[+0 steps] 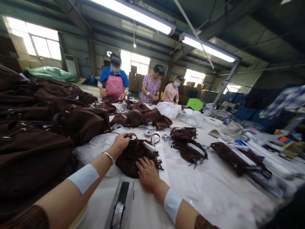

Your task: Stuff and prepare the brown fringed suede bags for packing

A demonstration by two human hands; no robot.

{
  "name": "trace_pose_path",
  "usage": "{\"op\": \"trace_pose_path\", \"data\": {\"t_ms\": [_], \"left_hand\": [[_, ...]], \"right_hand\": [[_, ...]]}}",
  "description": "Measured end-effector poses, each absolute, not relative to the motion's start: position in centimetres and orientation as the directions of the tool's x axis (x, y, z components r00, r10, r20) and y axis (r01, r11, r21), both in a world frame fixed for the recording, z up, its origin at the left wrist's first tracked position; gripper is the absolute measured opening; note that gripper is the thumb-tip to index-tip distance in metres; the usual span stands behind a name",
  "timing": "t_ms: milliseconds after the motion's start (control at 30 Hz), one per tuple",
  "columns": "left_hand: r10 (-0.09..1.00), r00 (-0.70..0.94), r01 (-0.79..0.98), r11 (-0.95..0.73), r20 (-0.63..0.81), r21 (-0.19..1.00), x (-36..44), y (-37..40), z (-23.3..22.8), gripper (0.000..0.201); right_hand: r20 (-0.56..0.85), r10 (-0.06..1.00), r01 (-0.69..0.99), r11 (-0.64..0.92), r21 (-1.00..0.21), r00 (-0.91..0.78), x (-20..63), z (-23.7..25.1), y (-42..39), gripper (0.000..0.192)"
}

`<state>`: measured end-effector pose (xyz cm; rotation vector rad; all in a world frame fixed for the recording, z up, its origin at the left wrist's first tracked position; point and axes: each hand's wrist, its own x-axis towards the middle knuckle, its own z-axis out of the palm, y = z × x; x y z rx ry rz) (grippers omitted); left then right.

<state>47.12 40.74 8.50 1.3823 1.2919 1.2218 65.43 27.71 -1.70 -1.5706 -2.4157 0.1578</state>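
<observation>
A dark brown fringed bag [128,160] lies on the white-covered table in front of me. My left hand [122,142] is closed around the bag's strap [132,135] at its upper left. Flat on the body of the bag rests my right hand [147,171], its fingers spread. A white roll or paper [149,146] pokes out at the bag's upper right, beside a looped end of strap [155,138]. Just below the bag stands a metal tape dispenser [120,203], close to my left forearm.
Brown bags [78,124] are heaped high on the left. Smaller fringed bags [188,148] lie to the right, with plastic wrap [95,148] near my left wrist. Tape rolls [149,132] sit beyond the bag. Several co-workers [114,81] stand across the table.
</observation>
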Motion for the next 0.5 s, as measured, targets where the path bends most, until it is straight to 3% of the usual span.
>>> {"op": "trace_pose_path", "data": {"t_ms": [133,267,500], "left_hand": [[0.981,-0.039,-0.05,-0.193,0.191,0.98,48.1,37.9,11.2,0.034],[0.975,-0.003,-0.215,-0.216,0.221,0.952,50.2,34.5,15.5,0.037],[0.956,-0.042,-0.352,-0.287,0.291,0.891,54.7,26.5,22.7,0.029]], "right_hand": [[0.222,0.932,0.899,0.342,-0.274,-0.286,66.2,-1.7,26.0,0.054],[0.392,0.903,0.865,0.333,-0.375,-0.178,68.6,0.0,23.8,0.053],[0.575,0.794,0.755,0.25,-0.606,0.199,74.8,3.0,19.1,0.042]]}}
